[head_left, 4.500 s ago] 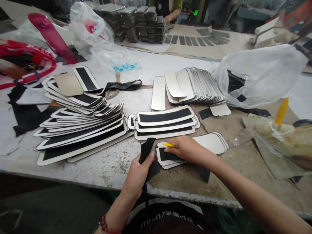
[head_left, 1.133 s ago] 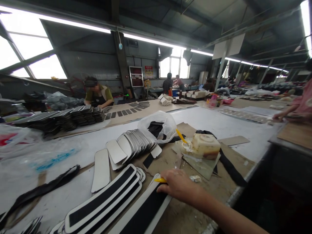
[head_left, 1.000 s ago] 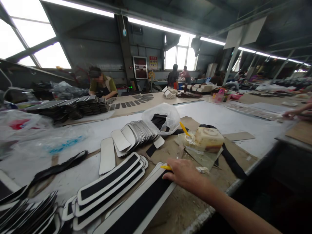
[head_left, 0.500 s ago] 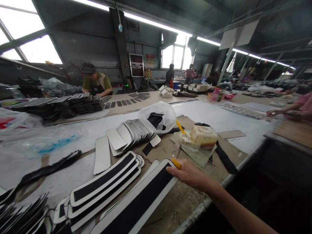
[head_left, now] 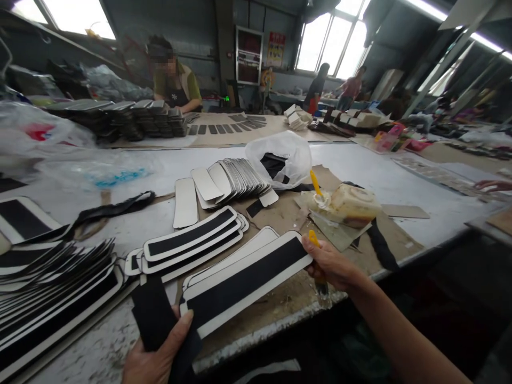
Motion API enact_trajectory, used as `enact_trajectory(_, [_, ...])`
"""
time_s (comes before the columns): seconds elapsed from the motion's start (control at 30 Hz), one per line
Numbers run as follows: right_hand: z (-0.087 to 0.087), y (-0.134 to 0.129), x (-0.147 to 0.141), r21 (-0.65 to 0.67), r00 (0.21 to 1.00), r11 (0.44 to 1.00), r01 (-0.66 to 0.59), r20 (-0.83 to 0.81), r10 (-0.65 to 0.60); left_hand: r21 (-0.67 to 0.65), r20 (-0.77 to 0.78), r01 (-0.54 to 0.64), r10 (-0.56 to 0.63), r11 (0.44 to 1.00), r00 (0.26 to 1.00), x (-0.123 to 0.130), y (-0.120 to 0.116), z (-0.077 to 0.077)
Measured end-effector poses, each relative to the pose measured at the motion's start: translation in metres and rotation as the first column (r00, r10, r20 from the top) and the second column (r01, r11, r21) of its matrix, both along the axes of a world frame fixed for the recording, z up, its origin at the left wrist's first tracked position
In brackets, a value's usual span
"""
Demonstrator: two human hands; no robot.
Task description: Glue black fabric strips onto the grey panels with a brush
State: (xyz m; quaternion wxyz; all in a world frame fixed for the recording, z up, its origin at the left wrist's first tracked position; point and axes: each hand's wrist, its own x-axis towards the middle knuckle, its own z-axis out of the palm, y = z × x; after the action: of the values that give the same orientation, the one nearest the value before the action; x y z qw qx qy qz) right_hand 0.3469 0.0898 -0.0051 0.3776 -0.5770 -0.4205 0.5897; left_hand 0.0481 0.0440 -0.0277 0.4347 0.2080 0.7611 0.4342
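A long white-edged piece (head_left: 248, 277) with a black strip along its middle is held tilted between both hands. My right hand (head_left: 330, 264) pinches its right end and also grips a yellow-handled brush (head_left: 314, 238), whose bristles point down. At the left end my left hand (head_left: 160, 346) has its thumb on the piece and holds black strips (head_left: 154, 309). Under the held piece lie similar white pieces (head_left: 264, 234). Just left of them is a fanned stack of black-and-white pieces (head_left: 192, 234).
A fanned row of white pieces (head_left: 236, 181) lies beside a plastic bag (head_left: 292, 154). A yellowed container (head_left: 354, 202) and another yellow handle (head_left: 316, 182) stand right. More strips (head_left: 60, 304) pile left. A person (head_left: 174, 80) works across the table.
My left hand has come into view with black strips, at the piece's left end. The piece sits flatter across the view, and the brush now shows below my right hand. The camera view has shifted.
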Motion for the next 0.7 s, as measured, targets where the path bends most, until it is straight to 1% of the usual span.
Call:
enact_trajectory(0.03, [-0.001,0.000,0.000,-0.001,1.000,1.000,-0.001,0.019,0.001,0.016,0.067,-0.015,0.014,1.000,0.998,0.000,0.000,-0.001])
enact_trajectory(0.1, [-0.004,0.000,0.000,0.005,0.994,1.000,-0.003,0.109,0.003,0.041,0.206,-0.007,-0.002,0.999,0.979,-0.001,-0.001,-0.003])
enact_trajectory(0.17, [-0.007,-0.001,0.001,0.016,0.975,1.000,0.004,0.224,-0.007,0.070,0.315,0.048,-0.068,0.996,0.947,-0.003,-0.003,-0.005])
enact_trajectory(0.23, [-0.011,0.000,0.003,0.009,0.951,1.000,0.016,0.309,-0.018,0.126,0.374,0.106,-0.146,0.986,0.916,-0.004,-0.006,-0.007])
enact_trajectory(0.33, [-0.016,0.004,0.006,-0.051,0.930,0.998,0.021,0.368,0.000,0.210,0.387,0.145,-0.218,0.967,0.896,-0.005,-0.007,-0.011])
enact_trajectory(0.43, [-0.020,0.007,0.006,-0.075,0.926,0.997,0.000,0.377,0.028,0.252,0.394,0.150,-0.243,0.956,0.886,-0.008,-0.008,-0.017])
enact_trajectory(0.57, [-0.026,0.011,0.006,-0.018,0.906,1.000,-0.026,0.423,0.031,0.250,0.397,0.137,-0.231,0.958,0.888,-0.011,-0.008,-0.020])
enact_trajectory(0.7, [-0.030,0.014,0.003,0.047,0.885,0.997,-0.057,0.466,0.029,0.239,0.439,0.165,-0.258,0.957,0.861,-0.014,-0.004,-0.016])
